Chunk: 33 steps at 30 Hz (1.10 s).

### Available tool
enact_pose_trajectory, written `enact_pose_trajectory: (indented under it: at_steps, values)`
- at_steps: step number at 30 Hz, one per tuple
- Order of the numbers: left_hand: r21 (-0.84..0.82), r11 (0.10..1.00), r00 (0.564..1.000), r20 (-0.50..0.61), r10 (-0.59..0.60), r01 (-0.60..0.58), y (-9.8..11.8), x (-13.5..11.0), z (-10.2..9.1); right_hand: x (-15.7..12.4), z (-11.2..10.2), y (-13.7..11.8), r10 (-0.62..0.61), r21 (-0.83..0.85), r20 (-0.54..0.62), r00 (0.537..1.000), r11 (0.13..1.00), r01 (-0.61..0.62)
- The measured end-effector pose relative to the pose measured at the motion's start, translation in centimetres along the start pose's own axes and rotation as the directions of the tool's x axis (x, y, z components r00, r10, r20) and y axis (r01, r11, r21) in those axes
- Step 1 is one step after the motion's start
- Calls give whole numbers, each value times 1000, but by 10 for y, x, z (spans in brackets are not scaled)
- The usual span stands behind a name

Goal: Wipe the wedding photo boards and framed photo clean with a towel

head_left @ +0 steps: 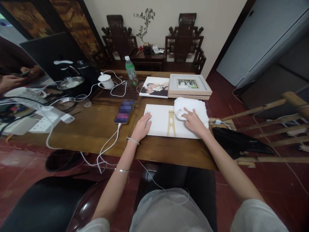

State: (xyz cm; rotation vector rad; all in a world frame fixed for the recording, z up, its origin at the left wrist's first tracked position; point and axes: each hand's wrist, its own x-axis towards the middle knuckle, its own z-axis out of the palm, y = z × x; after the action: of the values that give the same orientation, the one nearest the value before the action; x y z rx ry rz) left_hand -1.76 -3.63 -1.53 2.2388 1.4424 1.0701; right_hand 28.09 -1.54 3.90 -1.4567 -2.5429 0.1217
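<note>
A white canvas panel with a tan cat-like figure lies flat on the wooden table in front of me. My left hand rests flat on the panel's left edge with fingers stretched out. My right hand presses a white cloth onto the panel's right part, fingers spread over a bunched fold of it.
Behind the panel lie a photo print and a framed picture. A phone on a white cable, a green bottle, a white cup, power strips and cables sit left. Another person's hands show at far left.
</note>
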Motion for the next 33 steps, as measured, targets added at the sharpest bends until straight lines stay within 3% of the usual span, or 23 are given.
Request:
enact_pose_trajectory:
  at_steps: [7,11,15,26,29,33]
  values:
    - [-3,1000,1000,-1,-2,2,0,0,1,-67,-5,-39,-111,50,8,994,993,111]
    - [-8,1000,1000,-4,0,0,0,0,1,-86,-14,-43,-135,104,52,989,986,129]
    - [-8,1000,1000,-4,6,-6,-1,-1,1,-78,-15,-31,-121,124,41,992,985,116]
    - [-2,1000,1000,-2,-3,3,-1,0,1,-9,-4,-7,-10,33,-9,1000,999,10]
    - [-2,1000,1000,3,-6,6,-1,0,1,-16,-5,-18,-1,20,11,1000,1000,1]
    - [4,1000,1000,13,2,-2,0,1,1,-49,-8,-40,-23,11,22,1000,1000,22]
